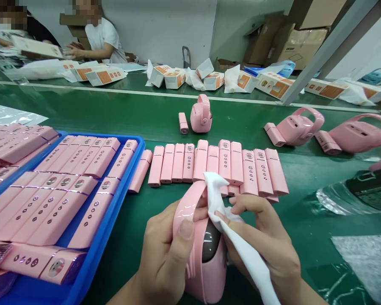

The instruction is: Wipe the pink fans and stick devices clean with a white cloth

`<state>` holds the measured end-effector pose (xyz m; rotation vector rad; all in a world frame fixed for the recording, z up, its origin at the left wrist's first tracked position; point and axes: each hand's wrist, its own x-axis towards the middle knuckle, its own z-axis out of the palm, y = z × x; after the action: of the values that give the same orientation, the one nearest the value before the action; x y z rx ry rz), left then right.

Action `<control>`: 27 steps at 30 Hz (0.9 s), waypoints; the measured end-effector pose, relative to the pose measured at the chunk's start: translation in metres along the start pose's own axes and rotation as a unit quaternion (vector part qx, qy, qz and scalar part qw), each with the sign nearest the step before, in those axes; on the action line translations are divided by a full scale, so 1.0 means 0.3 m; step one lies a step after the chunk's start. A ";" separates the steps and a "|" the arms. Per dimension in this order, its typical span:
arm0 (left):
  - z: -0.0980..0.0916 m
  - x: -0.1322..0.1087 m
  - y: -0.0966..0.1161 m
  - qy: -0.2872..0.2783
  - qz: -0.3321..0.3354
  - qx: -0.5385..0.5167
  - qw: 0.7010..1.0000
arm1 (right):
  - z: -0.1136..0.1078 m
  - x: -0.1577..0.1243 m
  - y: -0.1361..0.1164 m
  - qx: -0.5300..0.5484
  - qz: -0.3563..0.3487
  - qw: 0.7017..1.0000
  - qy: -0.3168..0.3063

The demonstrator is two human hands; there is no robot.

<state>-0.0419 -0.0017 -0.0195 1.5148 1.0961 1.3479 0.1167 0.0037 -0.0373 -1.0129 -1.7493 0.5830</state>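
Observation:
In the head view my left hand (168, 250) is closed around a pink device (211, 275) with a carry handle and a dark glossy oval window. Its thumb lies along the handle side and its fingers reach under the handle. My right hand (269, 245) pinches a white cloth (247, 250), which hangs down past the palm and touches the device near the handle. Just beyond my hands, slim pink stick-shaped devices (203, 161) lie side by side in a row, several with small round buttons.
A blue tray (106, 233) full of pink sticks stands on the left. Other pink handled devices (201, 116) sit on the green table (130, 114). White-and-orange boxes (106, 75) line the far side, where people (104, 42) work. A clear plastic bag (365, 262) lies at right.

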 end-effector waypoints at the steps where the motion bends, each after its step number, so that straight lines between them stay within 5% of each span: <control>1: 0.000 0.000 0.000 -0.002 0.003 0.005 1.000 | 0.000 0.003 -0.001 0.016 0.026 1.000 -0.003; 8: 0.004 -0.004 0.003 0.006 0.009 0.012 1.000 | -0.003 0.020 -0.017 0.007 0.051 0.999 0.016; 13: 0.006 -0.006 0.002 0.020 0.001 -0.024 1.000 | 0.008 0.009 -0.029 -0.027 0.000 1.000 0.015; 18: 0.010 0.003 0.003 0.005 0.015 0.005 1.000 | 0.004 0.003 -0.021 -0.027 0.067 0.997 0.030; 27: 0.007 -0.003 0.004 0.008 0.003 0.003 1.000 | 0.012 -0.007 -0.007 -0.013 0.003 1.000 0.020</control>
<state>-0.0399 -0.0030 -0.0188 1.5148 1.1078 1.3650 0.1129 0.0011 -0.0382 -1.0426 -1.7242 0.5417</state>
